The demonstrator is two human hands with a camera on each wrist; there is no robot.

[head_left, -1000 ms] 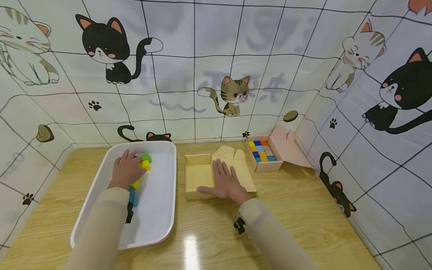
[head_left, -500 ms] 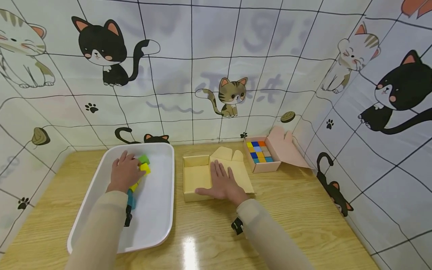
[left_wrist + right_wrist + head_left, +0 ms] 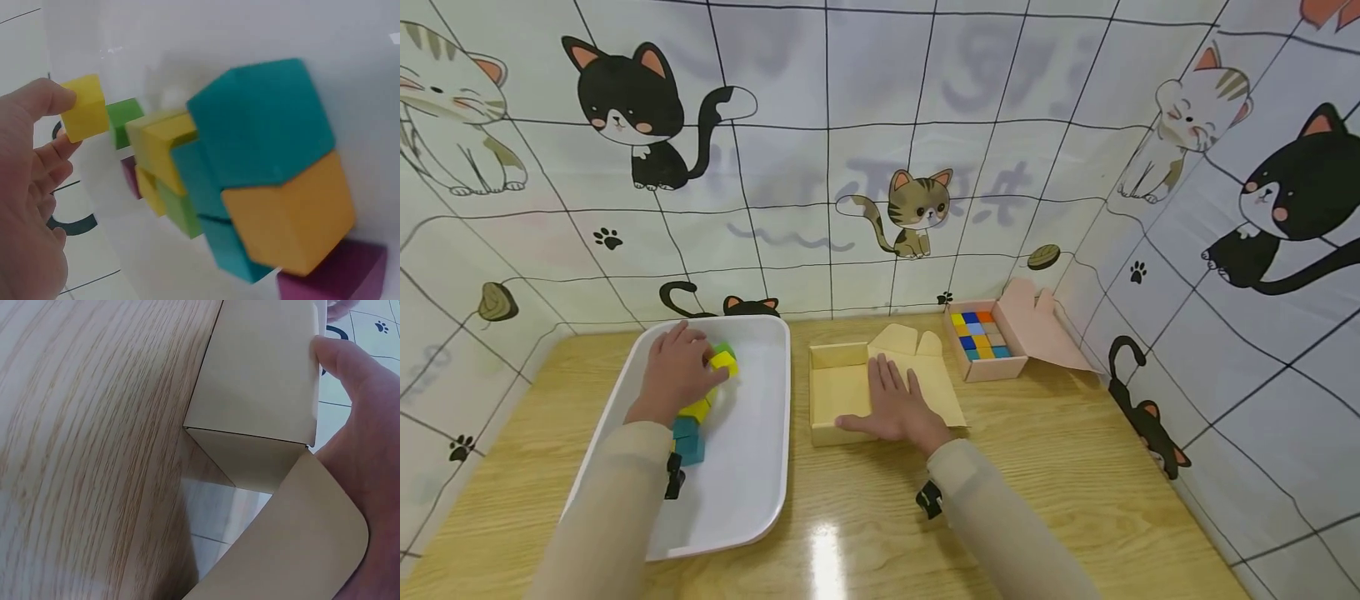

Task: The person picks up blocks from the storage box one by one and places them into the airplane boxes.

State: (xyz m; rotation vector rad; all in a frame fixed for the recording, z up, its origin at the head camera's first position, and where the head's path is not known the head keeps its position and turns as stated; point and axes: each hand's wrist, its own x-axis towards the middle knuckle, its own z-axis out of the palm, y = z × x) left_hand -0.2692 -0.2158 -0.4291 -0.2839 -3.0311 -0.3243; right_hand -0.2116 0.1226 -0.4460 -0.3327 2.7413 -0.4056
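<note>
My left hand (image 3: 673,375) is over the far part of the white tray (image 3: 741,508), pinching a yellow cube (image 3: 86,107) between thumb and fingers. Just beyond that cube is a green block (image 3: 125,122). Teal blocks (image 3: 262,119), an orange block (image 3: 294,212) and a purple block (image 3: 337,269) lie nearer the wrist, among several others. My right hand (image 3: 897,408) rests with fingers spread on the opened pale yellow box (image 3: 842,436). Its thumb lies at the box's near wall, while the fingers lie across the folded-out lid (image 3: 936,387). Bare floor shows inside the box.
An open pink box (image 3: 996,372) filled with coloured cubes stands at the back right, lid folded outward. Cat-patterned sheeting (image 3: 790,167) walls the wooden table (image 3: 1037,450) at the back and sides. Black wrist-camera parts (image 3: 929,500) sit under the right sleeve.
My left hand has shifted slightly left and raised the yellow cube, which now covers part of the green block. More of the teal blocks shows. The right hand has stayed on the box.
</note>
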